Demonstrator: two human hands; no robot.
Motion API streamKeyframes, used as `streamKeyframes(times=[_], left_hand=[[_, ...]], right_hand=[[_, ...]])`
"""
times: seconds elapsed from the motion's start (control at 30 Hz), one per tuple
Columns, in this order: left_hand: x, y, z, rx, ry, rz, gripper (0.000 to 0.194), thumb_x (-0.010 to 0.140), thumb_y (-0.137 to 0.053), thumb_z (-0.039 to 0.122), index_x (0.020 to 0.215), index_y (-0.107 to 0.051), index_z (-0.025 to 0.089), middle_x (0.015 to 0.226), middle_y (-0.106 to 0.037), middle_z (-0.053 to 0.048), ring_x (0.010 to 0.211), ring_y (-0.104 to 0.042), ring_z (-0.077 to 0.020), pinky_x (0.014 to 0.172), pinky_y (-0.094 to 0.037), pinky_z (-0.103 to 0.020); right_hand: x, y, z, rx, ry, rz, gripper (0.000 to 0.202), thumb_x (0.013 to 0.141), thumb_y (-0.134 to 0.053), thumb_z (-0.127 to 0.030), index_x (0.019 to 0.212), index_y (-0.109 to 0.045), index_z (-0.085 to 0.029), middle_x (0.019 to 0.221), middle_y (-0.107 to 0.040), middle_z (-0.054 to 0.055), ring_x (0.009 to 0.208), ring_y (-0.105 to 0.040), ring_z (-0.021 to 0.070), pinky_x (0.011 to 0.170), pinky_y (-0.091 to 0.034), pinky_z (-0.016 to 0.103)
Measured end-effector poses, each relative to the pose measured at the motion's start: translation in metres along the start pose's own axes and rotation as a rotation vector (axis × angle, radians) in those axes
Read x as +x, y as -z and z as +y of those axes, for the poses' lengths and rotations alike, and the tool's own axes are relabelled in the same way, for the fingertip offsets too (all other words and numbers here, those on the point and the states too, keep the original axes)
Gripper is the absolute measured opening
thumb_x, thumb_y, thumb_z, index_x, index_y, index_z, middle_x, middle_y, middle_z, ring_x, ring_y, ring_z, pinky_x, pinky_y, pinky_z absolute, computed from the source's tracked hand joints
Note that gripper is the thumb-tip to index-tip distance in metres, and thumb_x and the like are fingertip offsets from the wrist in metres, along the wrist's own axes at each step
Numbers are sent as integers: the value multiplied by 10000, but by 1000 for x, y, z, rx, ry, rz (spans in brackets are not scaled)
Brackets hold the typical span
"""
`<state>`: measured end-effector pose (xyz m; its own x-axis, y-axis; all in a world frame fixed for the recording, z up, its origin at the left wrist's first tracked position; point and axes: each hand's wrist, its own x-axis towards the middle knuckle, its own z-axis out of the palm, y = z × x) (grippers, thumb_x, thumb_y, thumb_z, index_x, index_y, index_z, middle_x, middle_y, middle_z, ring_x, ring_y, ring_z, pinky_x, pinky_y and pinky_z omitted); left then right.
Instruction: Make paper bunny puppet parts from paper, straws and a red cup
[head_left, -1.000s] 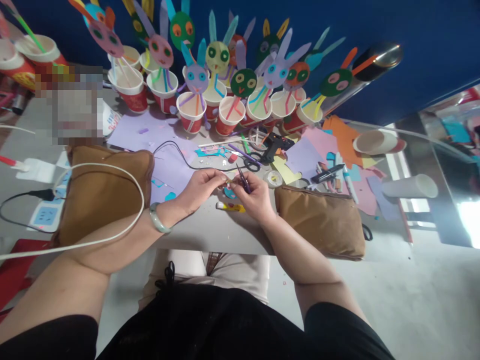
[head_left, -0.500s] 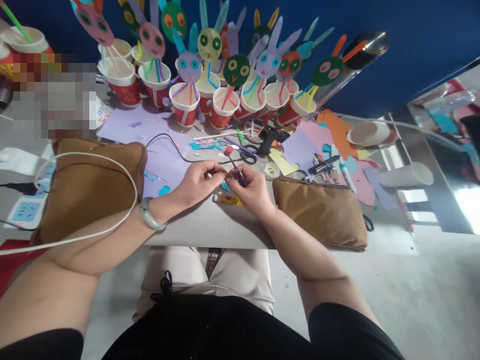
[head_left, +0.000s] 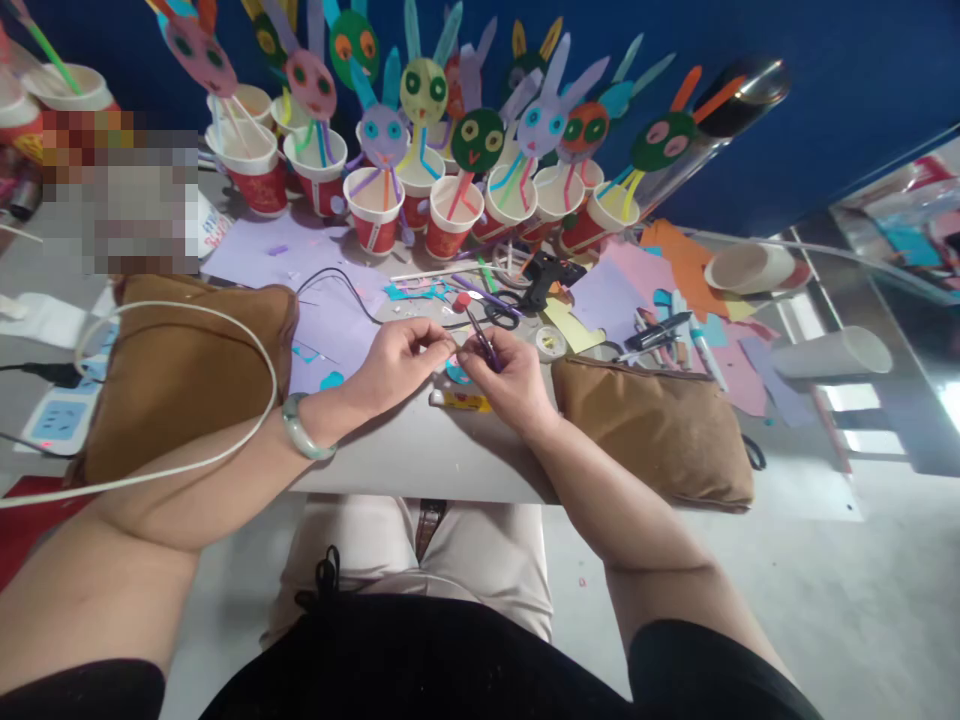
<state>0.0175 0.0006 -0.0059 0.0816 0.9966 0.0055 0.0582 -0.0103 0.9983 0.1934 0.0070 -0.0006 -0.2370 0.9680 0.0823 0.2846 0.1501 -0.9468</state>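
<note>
My left hand (head_left: 409,362) is closed, thumb and index finger pinched together; whatever they pinch is too small to make out. Almost touching those fingertips is my right hand (head_left: 511,375), closed around a slender dark purple tool (head_left: 487,348) whose thin end points away from me; its exact kind is unclear. Just beyond that end lies a small red piece (head_left: 461,301). Below the fingertips a light blue piece with markings (head_left: 457,370) partly shows. A yellow tube with a white cap (head_left: 466,401) lies on the table under my right hand.
Several paper cups (head_left: 375,205) holding paper rabbit faces line the back. Brown pouches flank my hands, one left (head_left: 191,375) and one right (head_left: 656,430). A black glue gun (head_left: 546,280), black scissors (head_left: 504,312), tape roll (head_left: 551,342), markers and coloured paper (head_left: 611,295) lie around.
The view has shifted slightly. My hands keep almost the same pose, with the purple tool tilted a little differently. More of the light blue piece shows under the fingertips.
</note>
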Motion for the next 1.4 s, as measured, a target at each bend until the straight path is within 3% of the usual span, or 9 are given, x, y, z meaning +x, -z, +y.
streamKeyframes(times=[0.2, 0.53, 0.83, 1.1, 1.23, 1.4], left_hand=[[0, 0, 0, -17, -23, -16, 189, 841, -642, 301, 715, -692, 169, 708, -661, -7, 725, -579, -137, 700, -467, -272], [-2, -1, -1, -24, 0, -3, 70, 759, -712, 232, 761, -732, 165, 757, -726, -14, 719, -607, -127, 704, -486, -271], [2, -3, 3, -176, 68, -2, 215, 778, -604, 314, 645, -703, 176, 697, -681, -28, 715, -595, -139, 718, -486, -294], [-5, 0, 11, -128, 114, -36, 154, 715, -774, 314, 739, -732, 168, 706, -702, 5, 664, -573, -113, 676, -476, -271], [-4, -1, 10, -159, 105, -8, 166, 705, -804, 328, 716, -737, 176, 701, -710, 2, 679, -585, -121, 687, -488, -272], [-1, -2, 8, -278, 154, 25, 211, 658, -841, 357, 688, -738, 176, 736, -716, -10, 732, -599, -130, 725, -489, -279]], right_hand=[[1, 1, -1, -5, 11, -16, 175, 789, -660, -358, 755, -568, -213, 648, -537, -43, 598, -409, 98, 580, -358, 253], [-1, 4, 1, -28, 47, -13, 159, 791, -654, -345, 751, -580, -210, 643, -530, -44, 597, -405, 97, 577, -348, 252], [1, 6, 4, 45, 27, -11, 219, 823, -693, -388, 762, -587, -207, 632, -487, -55, 584, -377, 92, 573, -336, 263], [1, 6, 3, 70, -3, -44, 262, 811, -735, -427, 784, -608, -200, 655, -511, -47, 603, -404, 98, 581, -352, 262], [1, 7, 5, 100, -6, -40, 379, 820, -803, -521, 786, -602, -201, 646, -499, -53, 589, -394, 90, 570, -342, 261], [0, 7, 11, 225, -36, -61, 628, 824, -701, -835, 806, -618, -212, 575, -414, -67, 529, -339, 90, 509, -273, 266]])
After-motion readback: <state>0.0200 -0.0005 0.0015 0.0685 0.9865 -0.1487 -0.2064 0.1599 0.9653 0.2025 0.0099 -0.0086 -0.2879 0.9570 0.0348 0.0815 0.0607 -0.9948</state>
